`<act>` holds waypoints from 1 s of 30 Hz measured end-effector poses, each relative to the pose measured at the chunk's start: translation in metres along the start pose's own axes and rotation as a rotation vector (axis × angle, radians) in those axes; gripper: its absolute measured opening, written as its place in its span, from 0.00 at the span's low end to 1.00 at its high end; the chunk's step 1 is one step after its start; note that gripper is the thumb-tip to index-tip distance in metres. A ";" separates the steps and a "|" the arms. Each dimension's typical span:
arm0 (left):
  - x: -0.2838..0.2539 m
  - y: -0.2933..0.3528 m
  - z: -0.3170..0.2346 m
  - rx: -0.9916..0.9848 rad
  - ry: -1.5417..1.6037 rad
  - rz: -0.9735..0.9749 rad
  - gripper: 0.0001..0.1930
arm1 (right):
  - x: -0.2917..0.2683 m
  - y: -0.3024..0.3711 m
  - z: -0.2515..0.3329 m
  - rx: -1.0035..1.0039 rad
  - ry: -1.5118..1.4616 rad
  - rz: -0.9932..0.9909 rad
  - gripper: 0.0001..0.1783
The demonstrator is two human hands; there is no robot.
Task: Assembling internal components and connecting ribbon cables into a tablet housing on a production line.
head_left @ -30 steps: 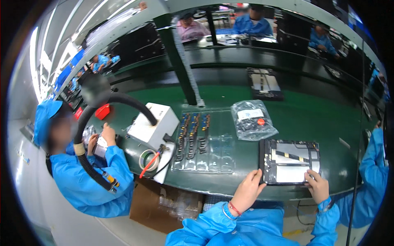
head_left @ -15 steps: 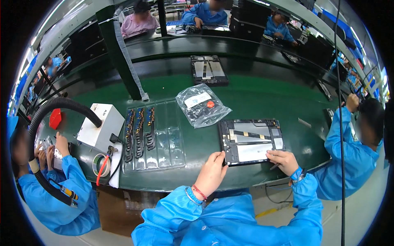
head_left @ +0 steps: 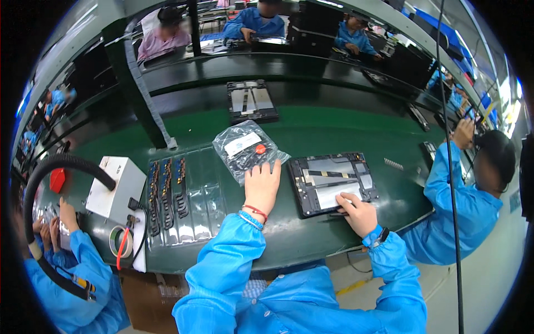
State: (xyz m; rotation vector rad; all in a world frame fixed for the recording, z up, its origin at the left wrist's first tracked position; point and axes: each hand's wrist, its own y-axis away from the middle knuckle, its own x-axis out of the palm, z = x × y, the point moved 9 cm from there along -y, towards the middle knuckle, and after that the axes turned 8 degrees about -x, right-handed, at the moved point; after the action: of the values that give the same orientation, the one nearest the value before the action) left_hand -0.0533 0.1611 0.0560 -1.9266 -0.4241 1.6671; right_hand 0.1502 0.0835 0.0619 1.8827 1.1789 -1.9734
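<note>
An opened tablet (head_left: 322,196) lies in front of me, its back off, with grey and white panels inside a black frame. My right hand (head_left: 360,216) is at its near edge, fingertips on the white panel, fingers closed round a thin dark tool mostly hidden below them. My left hand (head_left: 261,188) reaches forward, fingers stretched out, over the near edge of a clear plastic bag (head_left: 236,158). The bag has a white label and a red round sticker, with dark parts inside. Whether my fingers touch it I cannot tell.
Left of the bag, a clear tray (head_left: 203,209) holds several dark flex cables (head_left: 167,192). Beyond stand a white box (head_left: 114,189) with a black hose, and a tape roll (head_left: 119,240). Another opened tablet (head_left: 250,103) lies farther back. A small spring (head_left: 394,163) lies right. Co-workers sit on both sides.
My left hand has left the tablet's near left corner and moved forward and left to the bag, fingers now spread. My right hand stays at the tablet's near edge. The view has shifted right.
</note>
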 end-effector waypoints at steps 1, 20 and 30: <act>0.008 0.002 -0.002 0.015 0.015 0.010 0.19 | 0.003 -0.003 -0.004 0.013 0.020 -0.017 0.28; 0.007 0.026 0.008 -0.124 0.230 0.057 0.07 | 0.141 -0.122 -0.263 0.497 0.109 -0.139 0.21; 0.001 0.022 0.004 -0.147 0.198 0.054 0.06 | 0.170 -0.140 -0.334 0.617 0.144 -0.114 0.20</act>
State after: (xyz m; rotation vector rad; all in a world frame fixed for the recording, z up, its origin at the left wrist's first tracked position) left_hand -0.0596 0.1451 0.0419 -2.2050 -0.4299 1.4949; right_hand 0.2890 0.4539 0.0037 2.3055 0.7652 -2.5126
